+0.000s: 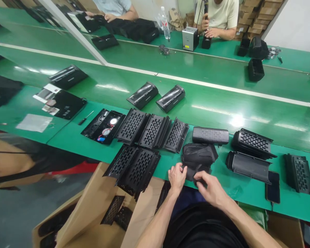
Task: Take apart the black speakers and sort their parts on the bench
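Observation:
At the front edge of the green table, my left hand (177, 177) has its fingers closed on the left side of a thin dark sheet (190, 172), cloth-like in look. My right hand (212, 188) pinches the same sheet at its right side, thumb and forefinger together. Just beyond the hands lies a pile of similar black pieces (199, 154). Behind that pile sits a black speaker-like housing (210, 135) with a slotted front. To the left are several black slotted grille panels (175, 135), some of them overlapping.
On the right lie more black housings (251, 165), a phone (273, 187) and another grille part (299, 174). An opened housing with wires (103, 127) and a screwdriver (85, 117) are leftward. Below stands a cardboard box (85, 203). Two people work across the green conveyor (209, 93).

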